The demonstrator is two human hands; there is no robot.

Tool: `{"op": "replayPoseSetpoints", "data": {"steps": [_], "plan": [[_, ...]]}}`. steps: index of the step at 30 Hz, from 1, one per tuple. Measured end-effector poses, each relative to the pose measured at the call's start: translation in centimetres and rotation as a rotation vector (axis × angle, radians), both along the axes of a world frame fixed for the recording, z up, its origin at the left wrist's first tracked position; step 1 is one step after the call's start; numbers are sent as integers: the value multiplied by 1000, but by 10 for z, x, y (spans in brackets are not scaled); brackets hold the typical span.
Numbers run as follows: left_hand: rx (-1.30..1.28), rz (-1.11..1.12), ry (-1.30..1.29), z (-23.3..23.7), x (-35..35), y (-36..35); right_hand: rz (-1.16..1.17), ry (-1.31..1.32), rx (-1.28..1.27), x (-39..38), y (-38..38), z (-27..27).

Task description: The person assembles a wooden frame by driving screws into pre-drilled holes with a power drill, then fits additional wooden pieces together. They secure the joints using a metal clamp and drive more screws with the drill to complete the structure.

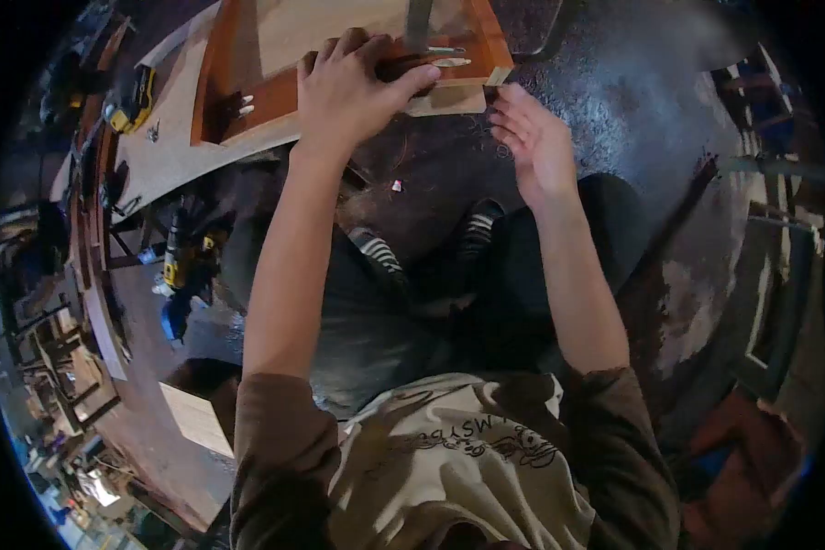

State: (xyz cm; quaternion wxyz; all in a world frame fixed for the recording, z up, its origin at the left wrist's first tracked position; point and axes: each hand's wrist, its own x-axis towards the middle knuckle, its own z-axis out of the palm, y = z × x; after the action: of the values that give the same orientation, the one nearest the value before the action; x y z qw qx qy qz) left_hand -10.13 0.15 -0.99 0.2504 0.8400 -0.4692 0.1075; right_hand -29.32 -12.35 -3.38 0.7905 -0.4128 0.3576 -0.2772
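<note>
A reddish-brown wooden frame [280, 117] with pale cut edges lies on a light board at the top of the view. My left hand [353, 96] is closed over its near rail, fingers bent across the top and thumb stretched to the right. By the thumb are two thin pale pieces [449, 62], too small to name. A light wood block [446, 101] sits under the rail's right end. My right hand [536, 142] is at the frame's right corner, fingers curled and tips close to the edge; anything pinched there is hidden. Two white pegs [246, 106] stick out of the rail's left part.
On the light board [170, 151] at left lies a yellow-and-black tool [133, 101]. A yellow cordless drill [174, 261] is on the floor below it. A wooden box [197, 412] stands by my left elbow. Wood scraps [73, 376] clutter the far left.
</note>
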Motion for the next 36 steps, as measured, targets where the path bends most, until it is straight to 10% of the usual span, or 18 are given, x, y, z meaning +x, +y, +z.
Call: {"op": "replayPoseSetpoints", "data": {"steps": [36], "plan": [[-28, -154, -121, 6, -3, -4, 471, 180, -19, 14, -57, 27]]}}
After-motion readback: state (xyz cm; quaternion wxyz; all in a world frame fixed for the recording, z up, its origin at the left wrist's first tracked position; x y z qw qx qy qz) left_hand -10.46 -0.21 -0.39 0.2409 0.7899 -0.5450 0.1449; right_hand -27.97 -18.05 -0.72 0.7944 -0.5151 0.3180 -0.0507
